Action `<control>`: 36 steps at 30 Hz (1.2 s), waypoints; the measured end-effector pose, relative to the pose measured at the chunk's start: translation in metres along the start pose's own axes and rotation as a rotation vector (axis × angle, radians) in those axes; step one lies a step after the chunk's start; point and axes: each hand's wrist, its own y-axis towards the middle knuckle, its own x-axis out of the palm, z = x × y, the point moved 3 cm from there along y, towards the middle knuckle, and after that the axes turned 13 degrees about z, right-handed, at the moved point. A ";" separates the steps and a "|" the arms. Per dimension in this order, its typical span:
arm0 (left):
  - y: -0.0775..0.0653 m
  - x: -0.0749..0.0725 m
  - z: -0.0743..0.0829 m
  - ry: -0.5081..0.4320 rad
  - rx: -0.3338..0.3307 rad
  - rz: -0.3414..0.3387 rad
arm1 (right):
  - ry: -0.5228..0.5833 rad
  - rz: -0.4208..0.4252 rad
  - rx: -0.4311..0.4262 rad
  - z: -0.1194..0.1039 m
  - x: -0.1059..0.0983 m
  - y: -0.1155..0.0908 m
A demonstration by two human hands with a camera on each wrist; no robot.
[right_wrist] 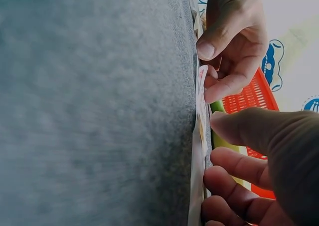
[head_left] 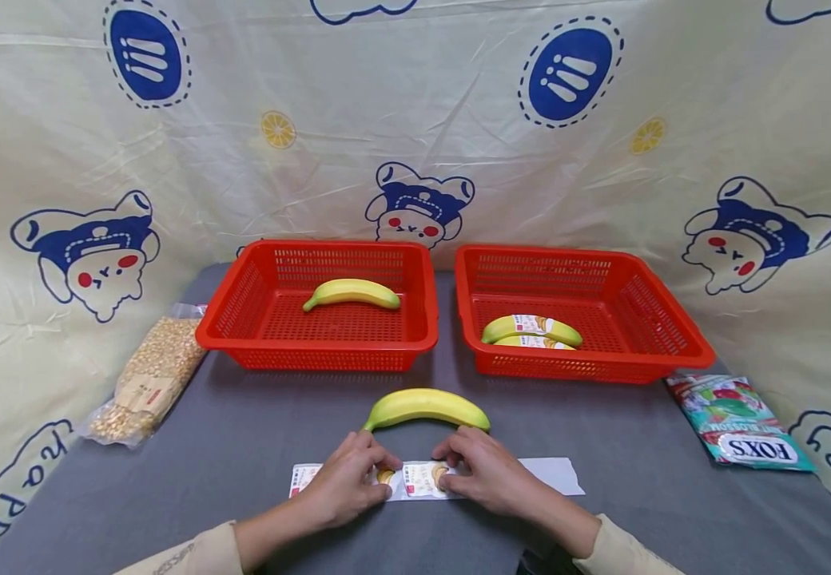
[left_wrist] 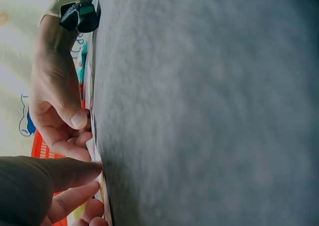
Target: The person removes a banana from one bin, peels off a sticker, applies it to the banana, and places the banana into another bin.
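A single unlabelled banana (head_left: 426, 405) lay on its side on a grey cloth (head_left: 243, 447), its curve arching away from the person; everything else is placed from it. Just nearer the person than this banana, a white label strip (head_left: 554, 474) stretched from side to side, printed with small banana pictures and bare at its right end.

Both hands worked on the strip. The left hand (head_left: 354, 475), near the banana's stem end, and the right hand (head_left: 486, 471), near its other end, had bent fingers with their tips at the strip, one printed label (head_left: 421, 479) showing between them. Whether either hand truly pinched the paper could not be told. The right wrist view showed a label edge standing up beside the left hand's fingers.

Beyond the banana to the left, a red basket (head_left: 315, 357) held one plain banana (head_left: 352, 293); beyond it to the right, a second red basket (head_left: 566, 366) held two labelled bananas (head_left: 509, 328).

The step in hand appeared to be loosening a label from its backing. The next move seemed to call for lifting it off uncreased and smoothing it across the unlabelled banana's skin.
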 end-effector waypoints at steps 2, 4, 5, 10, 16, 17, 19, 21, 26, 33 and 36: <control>0.000 0.002 0.002 0.012 0.009 -0.003 | -0.028 0.010 -0.009 0.001 -0.001 -0.002; 0.001 0.003 0.003 0.027 0.017 -0.006 | -0.056 0.016 -0.019 0.001 -0.001 -0.003; 0.001 0.003 0.004 0.034 0.019 -0.006 | -0.066 0.016 -0.023 0.002 -0.001 -0.004; 0.001 0.004 0.005 0.050 0.021 -0.010 | -0.102 0.008 -0.030 0.003 -0.001 -0.006; 0.001 0.005 0.003 0.056 0.019 -0.012 | -0.095 0.000 -0.009 0.004 -0.001 -0.006; 0.001 0.005 0.003 0.056 0.019 -0.011 | -0.092 -0.003 -0.003 0.004 -0.001 -0.006; 0.001 0.005 0.003 0.055 0.020 -0.008 | -0.084 -0.011 0.009 0.005 -0.001 -0.006; 0.001 0.006 0.003 0.053 0.016 -0.009 | -0.074 -0.023 0.022 0.005 0.000 -0.006; 0.001 0.007 0.002 0.054 0.008 -0.010 | -0.054 -0.040 0.025 0.005 0.000 -0.006; 0.001 0.007 0.004 0.055 0.009 -0.013 | -0.025 -0.020 -0.003 0.004 -0.001 -0.008; 0.001 0.007 0.004 0.056 0.005 -0.018 | -0.005 -0.005 0.031 0.005 -0.001 -0.007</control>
